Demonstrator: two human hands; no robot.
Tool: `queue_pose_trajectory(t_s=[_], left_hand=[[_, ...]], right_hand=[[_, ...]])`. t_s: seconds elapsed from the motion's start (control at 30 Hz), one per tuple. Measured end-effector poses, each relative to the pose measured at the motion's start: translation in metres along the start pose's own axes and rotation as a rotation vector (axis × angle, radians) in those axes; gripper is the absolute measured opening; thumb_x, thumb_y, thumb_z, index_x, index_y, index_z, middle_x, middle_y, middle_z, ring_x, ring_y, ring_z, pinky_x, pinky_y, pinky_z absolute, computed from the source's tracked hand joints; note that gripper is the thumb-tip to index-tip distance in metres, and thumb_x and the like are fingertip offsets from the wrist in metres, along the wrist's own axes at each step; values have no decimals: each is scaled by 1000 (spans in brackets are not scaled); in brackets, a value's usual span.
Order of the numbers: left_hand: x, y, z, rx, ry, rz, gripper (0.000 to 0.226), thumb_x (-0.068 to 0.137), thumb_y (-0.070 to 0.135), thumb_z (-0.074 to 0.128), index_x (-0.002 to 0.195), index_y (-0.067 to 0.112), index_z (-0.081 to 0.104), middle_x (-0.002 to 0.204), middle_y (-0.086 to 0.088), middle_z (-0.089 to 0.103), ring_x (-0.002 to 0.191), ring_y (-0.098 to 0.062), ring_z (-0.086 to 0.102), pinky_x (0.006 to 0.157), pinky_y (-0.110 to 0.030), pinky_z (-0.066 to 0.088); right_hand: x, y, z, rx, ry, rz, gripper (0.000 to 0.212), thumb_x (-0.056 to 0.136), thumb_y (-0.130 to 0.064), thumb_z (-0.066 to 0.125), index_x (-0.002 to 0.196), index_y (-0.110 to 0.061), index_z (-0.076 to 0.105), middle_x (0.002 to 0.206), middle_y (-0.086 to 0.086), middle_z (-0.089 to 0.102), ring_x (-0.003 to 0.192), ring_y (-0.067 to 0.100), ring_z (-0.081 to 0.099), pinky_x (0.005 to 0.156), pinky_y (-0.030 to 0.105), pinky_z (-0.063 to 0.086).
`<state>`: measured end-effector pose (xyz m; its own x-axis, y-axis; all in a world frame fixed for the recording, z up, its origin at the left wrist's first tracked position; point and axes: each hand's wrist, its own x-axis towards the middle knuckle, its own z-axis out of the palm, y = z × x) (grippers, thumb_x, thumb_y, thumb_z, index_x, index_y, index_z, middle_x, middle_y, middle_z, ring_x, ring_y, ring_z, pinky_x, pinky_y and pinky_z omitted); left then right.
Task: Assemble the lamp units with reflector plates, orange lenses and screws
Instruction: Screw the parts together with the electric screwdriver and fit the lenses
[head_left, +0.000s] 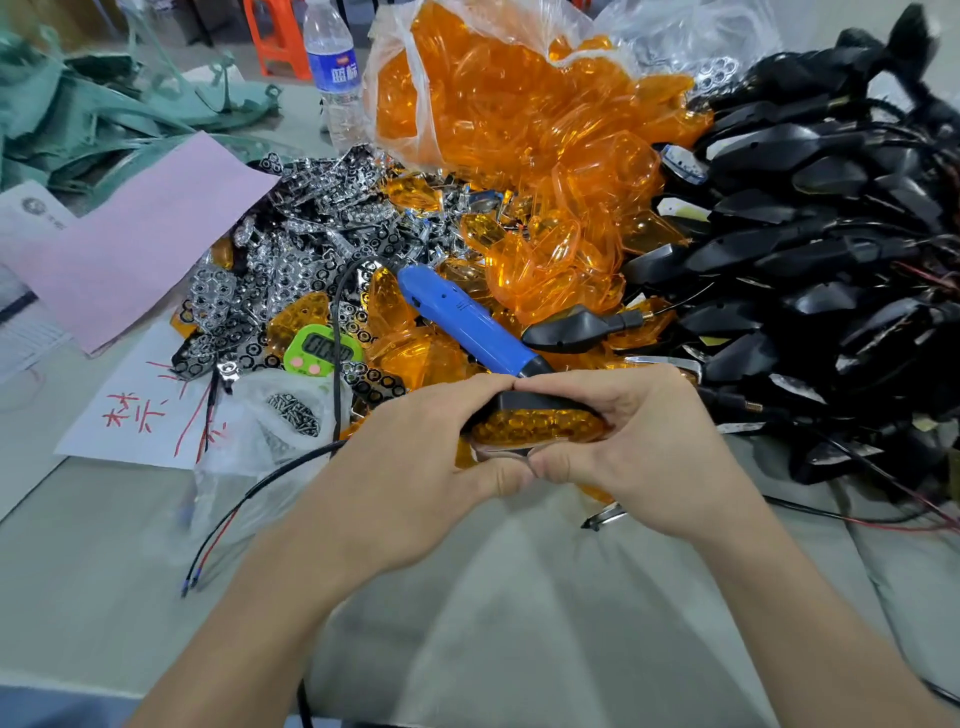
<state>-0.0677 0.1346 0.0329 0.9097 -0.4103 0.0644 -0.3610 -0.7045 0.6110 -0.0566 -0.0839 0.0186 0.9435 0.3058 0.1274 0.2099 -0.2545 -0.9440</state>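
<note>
Both hands hold one lamp unit (535, 423) over the table's near middle: a black housing with an orange lens facing me. My left hand (415, 462) grips its left end, my right hand (639, 447) grips its right end, thumbs meeting below and forefingers above. Its black and red lead (234, 512) trails left. Behind lie a heap of chrome reflector plates (291, 270), a bag of loose orange lenses (524, 130), a pile of black lamp housings (810, 249) and a clear bag of screws (293, 415).
A blue electric screwdriver (467, 322) lies just beyond my hands, its cord looping left. A green timer (322, 351), a pink sheet (140, 239), a white sheet with red writing (140, 410), a water bottle (335, 73) and green cloth (93, 119) sit at the left.
</note>
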Motion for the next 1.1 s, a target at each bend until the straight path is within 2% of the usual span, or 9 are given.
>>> queue_pose_trajectory(t_s=[0.2,0.33,0.43,0.5,0.57,0.77,0.9,1.0,1.1], left_hand=[[-4,1,0,73,26,58,57,87,69,59,137,41,57,113,21,66,104,-3,58,90,-32,47],[-4,1,2,64,61,69,59,87,65,62,138,36,58,118,18,67,106,-6,60,91,-36,48],[-2,-1,-3,-141,66,75,47,90,61,64,133,43,58,116,20,70,104,-6,66,85,-39,54],[0,-1,-8,-256,45,78,42,91,61,63,129,43,60,114,18,71,102,-10,69,82,-43,56],[0,0,-10,-305,34,82,41,91,60,63,128,41,61,115,14,71,104,-14,69,83,-46,56],[-3,6,-11,-264,63,138,42,96,61,58,131,37,59,113,12,70,100,-16,69,78,-43,54],[-5,7,-9,-159,100,115,45,89,39,74,130,43,56,117,22,68,107,-6,66,85,-28,51],[-6,0,-6,13,154,156,47,91,42,69,135,41,51,124,26,62,111,3,60,89,-17,46],[-7,-13,1,-55,225,107,45,95,39,59,137,42,44,129,26,57,115,-1,60,94,-27,49]], right_hand=[[-6,4,3,36,45,-2,60,61,-30,95,117,-38,77,109,-12,78,103,12,75,89,39,61],[-9,3,7,88,78,-17,59,63,-18,95,118,-32,77,109,-7,78,103,15,75,90,39,60],[-13,-3,14,361,140,-28,55,66,-11,93,117,-21,77,106,5,79,97,21,76,81,29,60],[-15,-6,20,577,175,17,55,63,-23,94,115,-15,77,105,13,78,95,25,75,80,29,58],[-17,-9,26,649,206,30,54,62,-28,93,112,-13,77,105,15,77,94,28,74,79,30,58],[-22,-19,27,445,330,-140,38,75,-9,82,113,-10,78,97,7,80,87,20,78,75,23,59],[-22,-17,25,224,274,-146,49,71,-6,88,117,-22,76,106,-5,79,97,15,76,85,26,60],[-18,-17,28,85,241,-99,51,72,-12,88,119,-29,75,109,-15,78,100,8,75,88,26,60],[1,-27,36,38,192,-55,46,77,-10,85,113,-37,77,103,-18,78,96,5,75,87,27,60]])
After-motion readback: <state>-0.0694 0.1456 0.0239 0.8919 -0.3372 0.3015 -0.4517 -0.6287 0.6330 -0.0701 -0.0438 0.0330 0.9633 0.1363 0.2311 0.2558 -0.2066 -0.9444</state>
